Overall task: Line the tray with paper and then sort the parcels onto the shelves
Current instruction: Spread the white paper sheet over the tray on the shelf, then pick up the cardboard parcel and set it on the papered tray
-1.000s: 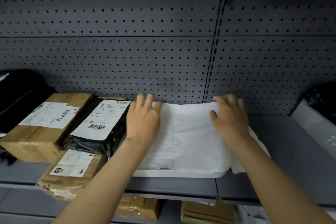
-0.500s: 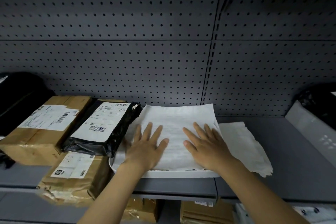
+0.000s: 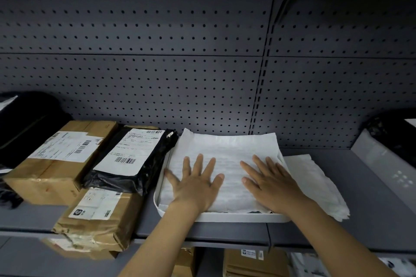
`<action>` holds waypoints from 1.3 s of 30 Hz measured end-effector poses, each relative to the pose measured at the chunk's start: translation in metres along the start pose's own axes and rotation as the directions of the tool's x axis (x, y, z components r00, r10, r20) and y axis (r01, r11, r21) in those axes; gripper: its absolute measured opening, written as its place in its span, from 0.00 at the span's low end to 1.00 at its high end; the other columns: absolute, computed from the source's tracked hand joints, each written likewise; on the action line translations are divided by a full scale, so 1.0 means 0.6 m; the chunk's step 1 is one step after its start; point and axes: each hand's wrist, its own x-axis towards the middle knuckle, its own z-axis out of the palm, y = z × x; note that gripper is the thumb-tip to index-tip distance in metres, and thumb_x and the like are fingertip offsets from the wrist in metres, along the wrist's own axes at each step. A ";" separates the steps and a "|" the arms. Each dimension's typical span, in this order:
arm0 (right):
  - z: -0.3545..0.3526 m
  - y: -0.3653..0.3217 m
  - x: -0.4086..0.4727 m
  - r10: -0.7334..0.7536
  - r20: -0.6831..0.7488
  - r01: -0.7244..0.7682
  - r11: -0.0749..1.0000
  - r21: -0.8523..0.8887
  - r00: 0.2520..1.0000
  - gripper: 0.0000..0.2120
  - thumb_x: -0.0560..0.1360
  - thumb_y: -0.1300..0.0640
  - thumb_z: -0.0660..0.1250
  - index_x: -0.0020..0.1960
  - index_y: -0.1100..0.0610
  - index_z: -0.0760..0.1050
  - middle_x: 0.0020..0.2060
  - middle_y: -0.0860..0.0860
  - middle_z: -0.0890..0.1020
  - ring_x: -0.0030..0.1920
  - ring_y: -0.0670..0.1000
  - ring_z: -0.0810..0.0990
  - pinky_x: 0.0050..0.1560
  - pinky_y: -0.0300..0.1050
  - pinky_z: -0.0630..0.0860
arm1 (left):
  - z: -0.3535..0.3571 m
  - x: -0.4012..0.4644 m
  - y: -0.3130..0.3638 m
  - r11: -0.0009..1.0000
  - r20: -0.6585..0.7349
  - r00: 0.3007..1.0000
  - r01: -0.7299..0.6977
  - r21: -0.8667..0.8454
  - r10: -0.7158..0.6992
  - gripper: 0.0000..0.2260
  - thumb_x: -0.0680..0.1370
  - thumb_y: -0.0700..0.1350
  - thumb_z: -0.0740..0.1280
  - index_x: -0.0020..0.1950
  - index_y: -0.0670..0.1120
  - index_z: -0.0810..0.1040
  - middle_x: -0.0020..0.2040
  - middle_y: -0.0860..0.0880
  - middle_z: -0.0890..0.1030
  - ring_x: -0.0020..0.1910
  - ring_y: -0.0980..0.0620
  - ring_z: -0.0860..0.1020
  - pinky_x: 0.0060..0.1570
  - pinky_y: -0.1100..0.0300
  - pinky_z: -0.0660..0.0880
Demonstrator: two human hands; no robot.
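Observation:
A white tray (image 3: pixel 227 217) sits on the grey shelf, and a white sheet of paper (image 3: pixel 227 150) lies spread inside it. My left hand (image 3: pixel 195 183) rests flat on the paper's near left part, fingers apart. My right hand (image 3: pixel 271 183) presses flat on the near right part. To the tray's left lie parcels: a black bag with a label (image 3: pixel 132 159), a brown box (image 3: pixel 56 159) and a brown wrapped packet (image 3: pixel 96 220).
More white paper (image 3: pixel 315 184) lies on the shelf (image 3: pixel 371 198) right of the tray. A grey pegboard wall (image 3: pixel 180 74) backs the shelf. Dark bags sit at far left (image 3: pixel 24 123) and far right (image 3: pixel 396 130). Brown parcels (image 3: pixel 254 263) fill the lower shelf.
Both hands slid from the paper's far edge toward me, smoothing the sheet flat in the tray. In the last half second they have stayed at the near part.

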 end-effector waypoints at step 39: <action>-0.088 -0.579 0.093 -0.293 -0.453 0.452 0.842 0.295 0.842 0.19 0.82 0.52 0.62 0.72 0.46 0.73 0.62 0.45 0.79 0.65 0.48 0.71 0.64 0.44 0.69 | -0.161 -0.212 -0.567 0.530 -0.454 0.603 -0.060 -0.846 -0.656 0.11 0.84 0.48 0.63 0.64 0.56 0.81 0.52 0.52 0.85 0.42 0.54 0.82 0.36 0.63 0.72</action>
